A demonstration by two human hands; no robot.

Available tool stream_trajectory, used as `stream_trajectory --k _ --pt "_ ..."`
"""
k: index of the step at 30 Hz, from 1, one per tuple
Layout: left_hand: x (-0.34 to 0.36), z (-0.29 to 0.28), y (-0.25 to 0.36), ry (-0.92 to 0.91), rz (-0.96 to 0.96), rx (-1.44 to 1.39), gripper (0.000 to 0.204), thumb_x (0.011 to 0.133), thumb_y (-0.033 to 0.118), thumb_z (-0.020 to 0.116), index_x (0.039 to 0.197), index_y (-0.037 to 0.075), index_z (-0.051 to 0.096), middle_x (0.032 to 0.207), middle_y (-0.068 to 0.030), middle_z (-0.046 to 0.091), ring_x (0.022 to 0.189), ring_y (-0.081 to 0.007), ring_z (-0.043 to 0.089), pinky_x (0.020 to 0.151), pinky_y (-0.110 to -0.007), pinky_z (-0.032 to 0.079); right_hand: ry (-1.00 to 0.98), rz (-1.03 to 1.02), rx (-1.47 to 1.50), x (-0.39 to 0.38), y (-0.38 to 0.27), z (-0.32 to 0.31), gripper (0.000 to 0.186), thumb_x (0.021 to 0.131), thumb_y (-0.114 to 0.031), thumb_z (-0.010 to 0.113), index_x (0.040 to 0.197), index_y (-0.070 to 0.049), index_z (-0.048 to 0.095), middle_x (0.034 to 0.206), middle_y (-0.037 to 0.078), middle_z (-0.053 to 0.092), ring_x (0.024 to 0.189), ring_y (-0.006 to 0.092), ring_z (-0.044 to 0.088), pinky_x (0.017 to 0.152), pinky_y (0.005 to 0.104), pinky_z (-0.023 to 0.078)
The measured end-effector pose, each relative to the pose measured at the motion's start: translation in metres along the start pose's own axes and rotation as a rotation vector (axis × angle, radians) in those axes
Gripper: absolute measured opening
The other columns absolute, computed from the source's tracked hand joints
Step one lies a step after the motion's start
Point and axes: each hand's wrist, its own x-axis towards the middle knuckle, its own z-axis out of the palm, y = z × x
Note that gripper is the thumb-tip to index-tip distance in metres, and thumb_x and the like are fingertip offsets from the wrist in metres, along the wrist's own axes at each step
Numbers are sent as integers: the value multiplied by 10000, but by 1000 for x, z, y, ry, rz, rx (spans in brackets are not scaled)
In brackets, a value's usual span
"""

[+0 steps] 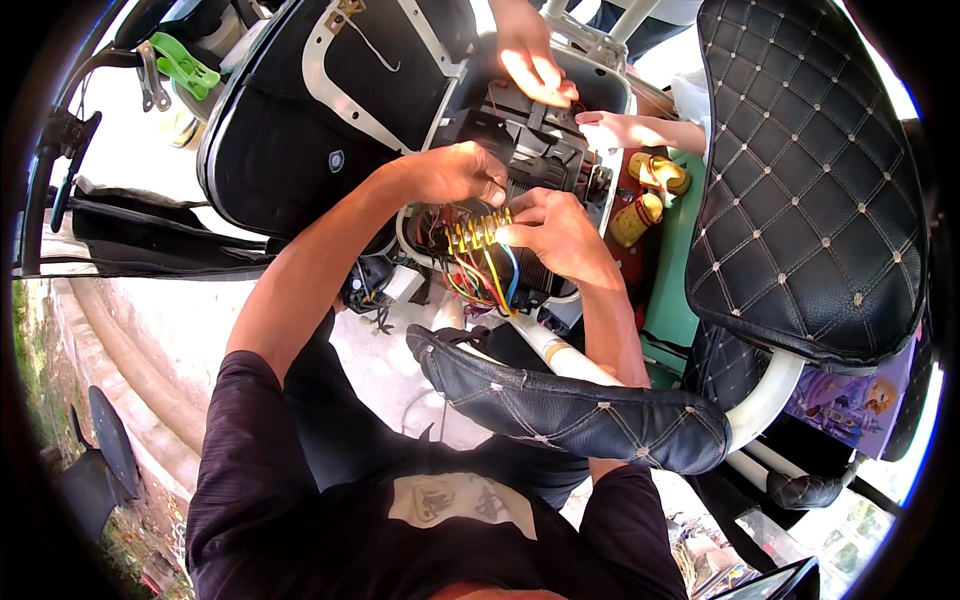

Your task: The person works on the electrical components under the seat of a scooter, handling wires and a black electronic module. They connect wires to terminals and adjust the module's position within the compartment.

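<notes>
Over the open compartment of a vehicle, my left hand [462, 175] has its thumb and fingers pinched together; anything between them is too small to make out. Just to the right and nearer, my right hand [556, 232] is closed with thumb and fingers at the right end of a row of brass-coloured terminals [474, 234]. From this row, yellow, red, green and blue wires [492, 277] run down toward me. Beside them is a black finned housing [540, 280]. Beyond my fingers lies a dark block of battery-like parts [540, 140].
Another person's hands [530, 60] reach in from the far side. The raised black seat [345, 100] stands left, a quilted black backrest [805, 180] right. A padded bar [570, 395] crosses near my right forearm. Yellow shoes [637, 218] lie right of the compartment.
</notes>
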Motion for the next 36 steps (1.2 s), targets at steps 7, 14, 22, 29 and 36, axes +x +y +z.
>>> stream_trajectory --k 7,14,22,29,36 --pt "3 6 -6 39 23 79 209 1011 203 691 946 5 706 812 -72 678 796 -174 615 774 -375 500 -11 0 30 0 -10 1 651 769 -193 846 1328 77 647 1057 208 782 1003 295 780 879 380 604" --pt "-5 5 0 98 43 -27 198 977 192 750 1002 -5 747 846 -71 733 813 -167 656 784 -355 522 -10 -11 50 0 -16 0 388 871 -122 824 1167 102 713 1044 136 776 1006 213 741 916 336 573" --pt "-17 9 -3 65 -68 -187 179 1022 174 683 967 5 701 833 -29 685 808 -116 617 772 -323 508 82 70 -10 -5 -13 -27 281 992 -183 692 1044 87 750 840 107 765 762 117 683 720 285 548" --pt "-38 23 14 215 -5 -62 178 1030 187 650 982 18 680 839 -23 660 773 -126 610 718 -327 516 -25 316 77 -3 -17 -28 315 1005 -186 596 921 87 729 825 156 769 673 182 726 594 327 573" --pt "-50 43 17 375 113 135 175 1005 96 614 1146 28 691 1092 -110 665 1122 -280 600 1014 -396 489 -146 426 91 24 8 -19 468 1014 -185 568 1479 -216 619 1131 18 725 656 159 697 537 331 598"
